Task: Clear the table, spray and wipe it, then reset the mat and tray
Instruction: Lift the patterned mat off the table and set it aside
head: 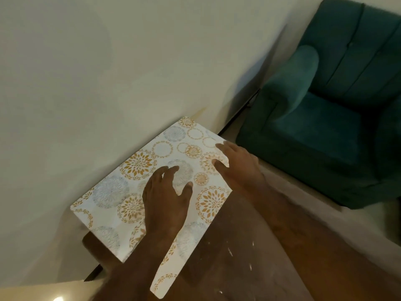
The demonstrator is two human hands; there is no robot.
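Against the pale wall, the brown wooden table [249,246] carries the white floral-patterned mat [152,181]; your left hand [165,198] and right hand [236,164] press it flat, fingers spread.

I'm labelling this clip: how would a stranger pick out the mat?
Left of the teal armchair, a brown table stands against the pale wall. The mat lies on it, under the left hand and right hand. Everything round it is plain; it alone bears gold and grey-blue flower circles.
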